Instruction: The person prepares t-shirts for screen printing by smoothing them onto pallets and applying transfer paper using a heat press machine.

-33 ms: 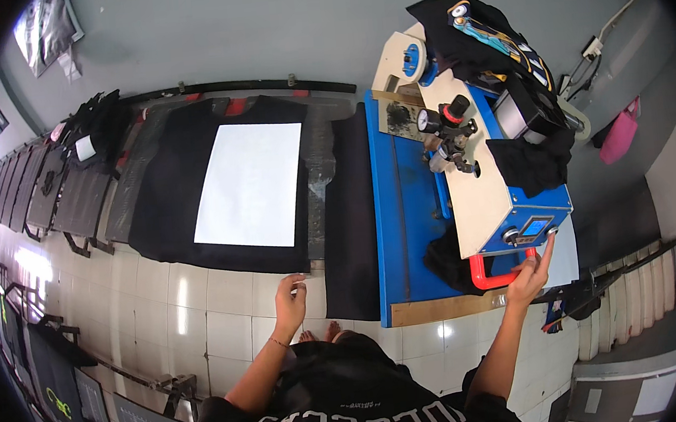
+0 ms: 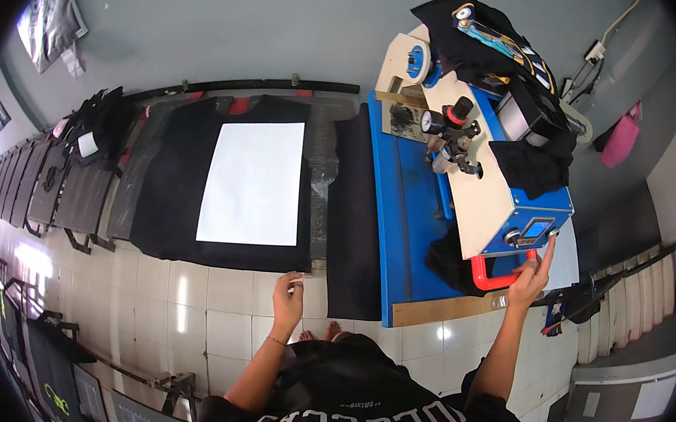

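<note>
My right hand [image 2: 527, 281] is at the front of a heat press [image 2: 491, 234]. Its index finger stretches up to a round button [image 2: 554, 233] on the blue panel, while the other fingers curl at the right end of the red handle [image 2: 485, 273]. Near the lower edge of a black T-shirt [image 2: 168, 202], my left hand [image 2: 287, 297] is closed, fingertips together; what they hold, if anything, is too small to make out. A white rectangular sheet [image 2: 252, 185] lies flat on the shirt.
Black cloth [image 2: 349, 218] covers a board between shirt and press. A row of grey boards [image 2: 83, 197] runs off left, with dark garments [image 2: 97, 123] on it. A printed black garment [image 2: 491, 33] lies atop the press. A pink cloth [image 2: 621, 138] hangs on the right wall.
Both hands keep their places at the shirt edge and on the press. The whole view shifts very slightly; nothing else visibly moves.
</note>
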### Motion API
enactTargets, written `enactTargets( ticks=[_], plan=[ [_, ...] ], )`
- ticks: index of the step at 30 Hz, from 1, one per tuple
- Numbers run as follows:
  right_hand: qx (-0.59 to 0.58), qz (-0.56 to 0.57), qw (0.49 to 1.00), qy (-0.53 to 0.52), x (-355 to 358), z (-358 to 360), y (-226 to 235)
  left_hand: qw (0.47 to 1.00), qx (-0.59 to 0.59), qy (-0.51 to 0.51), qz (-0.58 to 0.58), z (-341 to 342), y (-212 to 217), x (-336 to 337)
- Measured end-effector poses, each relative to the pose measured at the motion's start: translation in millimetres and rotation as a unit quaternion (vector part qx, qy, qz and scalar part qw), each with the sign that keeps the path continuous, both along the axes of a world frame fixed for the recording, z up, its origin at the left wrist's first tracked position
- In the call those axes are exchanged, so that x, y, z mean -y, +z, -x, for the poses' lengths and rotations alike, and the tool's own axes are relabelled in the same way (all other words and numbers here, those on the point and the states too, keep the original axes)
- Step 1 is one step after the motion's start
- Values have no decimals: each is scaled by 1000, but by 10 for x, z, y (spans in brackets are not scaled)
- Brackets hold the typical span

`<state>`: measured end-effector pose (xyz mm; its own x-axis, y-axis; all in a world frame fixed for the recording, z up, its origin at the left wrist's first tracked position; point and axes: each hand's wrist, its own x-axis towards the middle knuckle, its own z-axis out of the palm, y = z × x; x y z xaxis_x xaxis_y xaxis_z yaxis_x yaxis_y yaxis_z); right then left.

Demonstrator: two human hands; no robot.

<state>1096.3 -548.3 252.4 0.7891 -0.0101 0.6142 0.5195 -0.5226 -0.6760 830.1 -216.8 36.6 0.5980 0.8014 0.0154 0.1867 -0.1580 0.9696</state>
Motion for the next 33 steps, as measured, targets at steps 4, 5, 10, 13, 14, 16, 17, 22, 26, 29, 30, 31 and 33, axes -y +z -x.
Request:
enactTargets(
  ticks=[4,5,10,13,14,16,17,22,26,29,30,31,33],
  plan=[
    [-37,-24,999,-2,-30,91,57,994,-41,91,52,264,-131,-580],
    [-41,-12,999,-29,-50,117,29,991,-30,116,60,336,-128,-751],
    [79,-152,985,14,-534,525,10,971,-11,238,1,630,-340,-1489],
    [-17,-192,960,202,-1068,985,-15,942,29,290,164,605,-103,-1832],
    [-53,-177,937,297,-1316,1086,-35,938,31,296,177,654,-149,-1987],
    [-230,-110,896,364,-1785,1323,-70,917,53,318,236,611,-127,-2152],
    [-273,-59,867,413,-2008,1375,-154,904,74,324,270,609,-125,-2215],
    [-363,95,750,545,-3252,1525,-680,830,210,318,408,638,-244,-2418],
    [-197,181,810,522,-4385,1758,-1302,799,242,296,464,649,-128,-2443],
    [-53,230,864,445,-5012,1865,-1519,854,200,235,419,541,152,-2495],
    [-63,246,861,440,-5104,1863,-1603,875,181,216,395,533,228,-2513],
    [-73,260,861,432,-5215,1855,-1672,898,159,183,368,531,270,-2570],
    [-162,280,849,417,-5334,1808,-1690,959,103,95,248,555,250,-2647]
  ],
)
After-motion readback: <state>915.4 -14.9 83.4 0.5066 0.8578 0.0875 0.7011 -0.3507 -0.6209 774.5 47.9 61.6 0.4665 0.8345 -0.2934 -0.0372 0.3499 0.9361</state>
